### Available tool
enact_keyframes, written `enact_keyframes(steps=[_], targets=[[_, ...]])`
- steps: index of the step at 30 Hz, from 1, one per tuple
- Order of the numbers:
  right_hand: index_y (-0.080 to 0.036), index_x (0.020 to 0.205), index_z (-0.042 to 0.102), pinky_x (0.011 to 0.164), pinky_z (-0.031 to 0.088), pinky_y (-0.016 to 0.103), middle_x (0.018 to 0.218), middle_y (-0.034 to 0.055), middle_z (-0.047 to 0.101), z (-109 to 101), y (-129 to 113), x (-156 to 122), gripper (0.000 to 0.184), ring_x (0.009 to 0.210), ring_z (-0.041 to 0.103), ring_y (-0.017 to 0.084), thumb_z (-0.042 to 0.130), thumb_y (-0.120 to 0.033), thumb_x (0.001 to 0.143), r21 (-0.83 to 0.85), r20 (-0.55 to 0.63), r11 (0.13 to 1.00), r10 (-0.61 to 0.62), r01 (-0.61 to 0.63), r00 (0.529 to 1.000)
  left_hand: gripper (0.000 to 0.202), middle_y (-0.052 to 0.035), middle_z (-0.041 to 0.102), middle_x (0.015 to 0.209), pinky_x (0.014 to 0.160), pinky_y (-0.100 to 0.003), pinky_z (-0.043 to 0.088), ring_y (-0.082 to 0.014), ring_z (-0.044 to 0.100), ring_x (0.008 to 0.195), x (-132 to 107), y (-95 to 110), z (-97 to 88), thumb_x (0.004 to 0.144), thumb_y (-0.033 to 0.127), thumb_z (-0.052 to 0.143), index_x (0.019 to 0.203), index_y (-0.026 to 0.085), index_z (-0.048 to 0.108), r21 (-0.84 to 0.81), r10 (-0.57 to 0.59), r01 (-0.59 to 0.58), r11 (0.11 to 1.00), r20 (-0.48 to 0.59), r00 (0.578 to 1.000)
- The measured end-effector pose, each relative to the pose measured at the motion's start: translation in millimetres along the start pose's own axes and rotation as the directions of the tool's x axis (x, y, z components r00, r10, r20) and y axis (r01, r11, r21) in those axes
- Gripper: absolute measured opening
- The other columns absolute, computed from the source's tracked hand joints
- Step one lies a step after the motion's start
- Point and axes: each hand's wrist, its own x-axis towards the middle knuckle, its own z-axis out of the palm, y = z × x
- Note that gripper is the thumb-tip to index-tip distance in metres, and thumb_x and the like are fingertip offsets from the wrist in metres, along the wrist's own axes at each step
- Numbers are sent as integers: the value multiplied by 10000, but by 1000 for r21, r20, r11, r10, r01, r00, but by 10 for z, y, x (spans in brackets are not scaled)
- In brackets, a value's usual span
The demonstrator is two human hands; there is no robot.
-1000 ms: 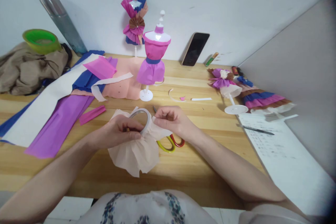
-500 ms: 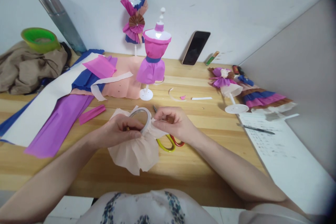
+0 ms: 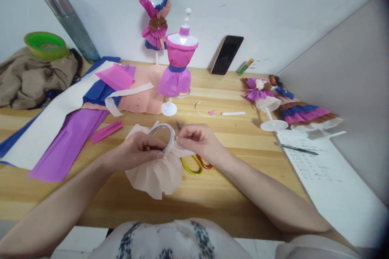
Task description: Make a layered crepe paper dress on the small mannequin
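Note:
My left hand (image 3: 142,151) is closed on a roll of tape (image 3: 172,134), its fingers passing through the ring. Gathered pale crepe paper (image 3: 158,178) fans out in pleats below and behind the roll. With thumb and fingers pinched together, my right hand (image 3: 199,141) grips the right end of this paper beside the roll. Under that hand lie scissors (image 3: 194,166) with yellow and red handles, partly hidden. Just beyond stands a small mannequin (image 3: 181,54) in a pink top, blue belt and purple skirt.
Crepe paper strips (image 3: 69,141) in white, blue and purple spread at left. A phone (image 3: 227,54) leans on the wall. At right are a dressed mannequin lying tilted (image 3: 261,93), a layered paper skirt (image 3: 306,113) and a pen (image 3: 299,149) on a written sheet (image 3: 322,178).
My right hand has shifted very slightly, and the pale paper's right end sits a little differently by the roll. The pleats' lower edge has risen slightly. The rest looks the same.

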Motion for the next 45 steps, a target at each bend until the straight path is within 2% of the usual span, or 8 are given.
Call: enact_keyframes(steps=[6, 15, 21, 25, 30, 33, 37, 45], targets=[[-168, 603, 558, 486, 290, 211, 542, -52, 505, 23, 28, 18, 280, 504, 390, 61, 719, -383, 680, 71, -5, 996, 55, -55, 998, 380, -16, 586, 693, 538, -191, 376, -106, 478, 618, -15, -7, 8, 853, 450, 598, 896, 97, 732, 38, -31, 32, 999, -10, 999], [-168, 614, 546, 509, 306, 226, 562, -43, 510, 48, 76, 20, 295, 520, 413, 72, 717, -398, 683, 73, 1, 994, 80, -80, 997, 357, -19, 596, 692, 543, -192, 388, -113, 487, 630, -20, -13, 20, 852, 433, 593, 876, 103, 728, 64, -24, 26, 998, -28, 999], [-179, 583, 518, 477, 243, 226, 504, -69, 414, 95, 132, 39, 378, 486, 349, 70, 717, -483, 687, 104, 8, 990, 91, -91, 996, 333, -10, 573, 650, 500, -189, 359, -101, 457, 583, -7, -14, 47, 841, 408, 600, 824, 100, 728, 50, -14, 16, 999, -54, 998], [-171, 613, 557, 480, 255, 230, 535, -51, 478, 52, 147, 48, 401, 493, 385, 78, 728, -523, 702, 218, 66, 968, 113, -125, 991, 297, -13, 583, 670, 522, -196, 373, -111, 482, 607, -11, -8, 19, 838, 373, 607, 864, 104, 730, 7, 10, -9, 1000, -75, 997], [-174, 574, 562, 503, 313, 238, 521, -43, 506, -52, 78, 69, 437, 492, 423, 84, 745, -557, 681, 359, 50, 929, 73, -87, 996, 272, -23, 616, 718, 582, -224, 423, -130, 519, 645, -33, 10, -46, 840, 355, 601, 836, 107, 711, -29, 33, -36, 999, -109, 994], [-166, 592, 587, 509, 337, 231, 549, -26, 569, -98, 38, 72, 396, 502, 469, 86, 770, -507, 678, 293, 79, 953, 57, -78, 995, 252, -19, 618, 697, 577, -222, 425, -128, 520, 634, -34, 19, -72, 834, 333, 604, 812, 106, 709, 14, 45, -43, 999, -133, 990], [-158, 621, 601, 516, 368, 215, 571, -22, 614, -107, 10, 59, 344, 513, 513, 80, 775, -446, 690, 149, 31, 989, 7, -11, 999, 228, -24, 654, 719, 586, -215, 437, -131, 540, 649, -26, 27, -85, 838, 308, 608, 851, 118, 733, 26, 79, -76, 997, -157, 984], [-167, 654, 617, 387, 308, 187, 493, -47, 569, -148, 30, 120, 323, 380, 436, 56, 767, -451, 694, 93, -53, 995, 29, -24, 998, 222, -42, 741, 808, 616, -197, 479, -136, 625, 683, -16, -67, -99, 825, 319, 678, 967, 182, 780, -207, 71, -115, 972, -208, 975]])
